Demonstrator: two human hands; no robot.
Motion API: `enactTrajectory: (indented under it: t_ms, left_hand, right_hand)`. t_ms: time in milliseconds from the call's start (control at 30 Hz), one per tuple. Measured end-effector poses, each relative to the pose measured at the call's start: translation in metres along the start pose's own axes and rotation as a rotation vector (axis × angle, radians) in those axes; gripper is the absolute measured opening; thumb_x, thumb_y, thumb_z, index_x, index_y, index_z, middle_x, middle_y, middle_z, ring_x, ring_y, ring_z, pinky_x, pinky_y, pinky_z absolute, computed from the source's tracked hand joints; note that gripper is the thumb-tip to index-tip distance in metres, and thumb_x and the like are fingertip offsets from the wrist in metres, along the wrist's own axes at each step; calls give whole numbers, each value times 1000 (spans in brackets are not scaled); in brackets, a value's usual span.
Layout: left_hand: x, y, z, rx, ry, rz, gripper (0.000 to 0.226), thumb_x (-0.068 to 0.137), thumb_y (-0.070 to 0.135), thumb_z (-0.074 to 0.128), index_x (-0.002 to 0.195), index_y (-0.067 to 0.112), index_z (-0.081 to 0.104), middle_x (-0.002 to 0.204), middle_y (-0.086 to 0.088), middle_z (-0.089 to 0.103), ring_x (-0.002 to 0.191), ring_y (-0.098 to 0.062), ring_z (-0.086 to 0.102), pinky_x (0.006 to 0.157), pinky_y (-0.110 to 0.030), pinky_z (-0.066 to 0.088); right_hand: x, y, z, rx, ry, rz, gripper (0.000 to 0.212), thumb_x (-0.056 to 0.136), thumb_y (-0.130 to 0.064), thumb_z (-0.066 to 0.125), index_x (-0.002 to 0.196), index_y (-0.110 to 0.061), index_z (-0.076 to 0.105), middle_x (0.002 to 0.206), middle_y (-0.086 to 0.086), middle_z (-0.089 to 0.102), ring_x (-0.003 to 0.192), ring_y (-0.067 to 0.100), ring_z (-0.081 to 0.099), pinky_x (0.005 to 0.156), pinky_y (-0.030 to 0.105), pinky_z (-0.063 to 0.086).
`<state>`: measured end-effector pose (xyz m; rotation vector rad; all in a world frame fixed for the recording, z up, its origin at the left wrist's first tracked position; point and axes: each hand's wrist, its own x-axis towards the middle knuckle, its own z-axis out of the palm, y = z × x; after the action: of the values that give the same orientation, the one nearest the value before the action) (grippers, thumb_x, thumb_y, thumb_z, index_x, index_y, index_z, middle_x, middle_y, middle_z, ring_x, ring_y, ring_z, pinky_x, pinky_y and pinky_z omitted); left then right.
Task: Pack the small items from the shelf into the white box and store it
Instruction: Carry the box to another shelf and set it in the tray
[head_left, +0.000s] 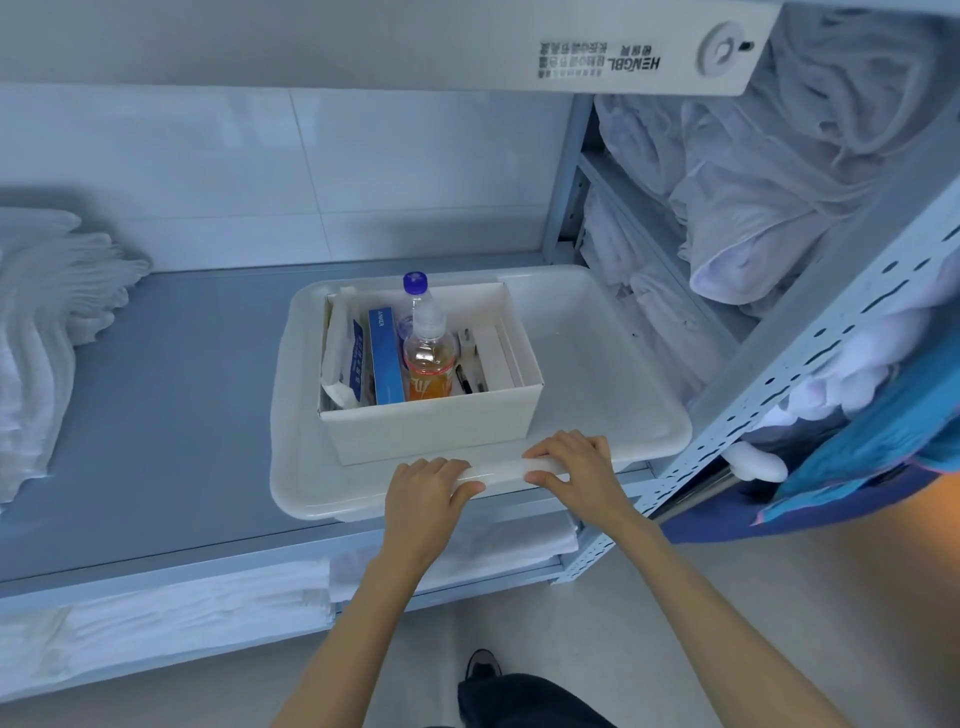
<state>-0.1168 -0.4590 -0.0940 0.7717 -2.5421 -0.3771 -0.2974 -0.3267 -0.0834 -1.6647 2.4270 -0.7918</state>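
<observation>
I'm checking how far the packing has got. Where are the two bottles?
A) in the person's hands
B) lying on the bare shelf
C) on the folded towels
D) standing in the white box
D: the purple-capped bottle and the orange-drink bottle stand upright inside the white box, which sits in the white tray whose near rim the left hand and right hand grip.

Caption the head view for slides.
Left hand and right hand grip the tray at its front rim, white box inside.
</observation>
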Motion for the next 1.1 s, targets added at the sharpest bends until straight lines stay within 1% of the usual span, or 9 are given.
enactTrajectory:
  t_ms: [133, 333, 500, 600, 667, 800, 900, 1000, 1100]
  left_hand:
    - [-1, 0, -1, 29, 33, 27, 29, 80, 41, 59, 86, 17, 73, 76, -1, 72, 64, -22, 65, 59, -33, 48]
    - [-4, -3, -1, -4, 11, 8, 24, 80, 35, 68, 93, 16, 72, 84, -3, 72, 73, -24, 65, 66, -34, 45]
    - [0, 1, -5, -24, -56, -24, 32, 87, 40, 58, 104, 16, 69, 94, -4, 71, 84, -26, 62, 74, -35, 38]
    - [4, 2, -11, -4, -126, -20, 37, 91, 44, 49, 111, 17, 65, 101, -2, 68, 92, -25, 58, 76, -34, 29]
    - [5, 4, -15, 25, -194, -42, 39, 93, 46, 44, 116, 20, 62, 108, 1, 66, 99, -21, 55, 77, -33, 25]
    - [11, 8, -24, 21, -313, -70, 39, 94, 46, 43, 122, 22, 56, 117, 0, 61, 108, -20, 49, 83, -32, 26]
    - [13, 3, -41, 34, -391, -46, 38, 95, 36, 47, 131, 23, 48, 129, -2, 52, 117, -22, 43, 93, -35, 29]
    - [12, -6, -71, 134, -308, 39, 41, 93, 29, 51, 133, 25, 45, 133, 0, 50, 120, -21, 42, 98, -36, 31]
    - [9, -9, -107, 141, -134, 71, 43, 90, 29, 54, 132, 20, 48, 133, -3, 51, 122, -22, 43, 100, -38, 31]
  right_hand:
    - [-1, -3, -1, 14, -17, 20, 53, 77, -64, 38, 101, -26, 65, 96, -8, 62, 93, 12, 51, 79, 26, 20]
    - [-3, -8, 0, 43, -39, 72, 51, 76, -62, 45, 103, -25, 65, 99, -6, 61, 96, 10, 47, 79, 24, 16]
    - [-5, -7, -2, 67, -29, 60, 51, 77, -63, 43, 102, -25, 65, 99, -7, 61, 95, 10, 47, 80, 25, 18]
    - [0, -13, -8, 71, -58, 112, 29, 83, -45, 60, 102, -23, 65, 100, -5, 63, 98, 15, 51, 83, 29, 22]
    - [0, -19, -10, 55, -66, 142, 23, 84, -35, 64, 102, -22, 66, 102, -2, 64, 99, 18, 52, 83, 30, 23]
    - [-4, -33, -18, 17, -119, 191, 30, 87, -34, 61, 113, -20, 63, 115, 1, 62, 109, 21, 52, 90, 29, 25]
    - [-12, -46, -28, -101, -187, 184, 46, 88, -35, 60, 130, -19, 51, 130, 5, 53, 121, 22, 46, 101, 32, 26]
    - [-19, -63, -49, -255, -163, 147, 55, 89, -32, 60, 138, -18, 40, 140, 7, 43, 129, 22, 38, 106, 32, 21]
    - [-22, -90, -78, -354, -33, 151, 59, 88, -31, 61, 140, -18, 37, 143, 9, 38, 132, 24, 33, 110, 36, 15]
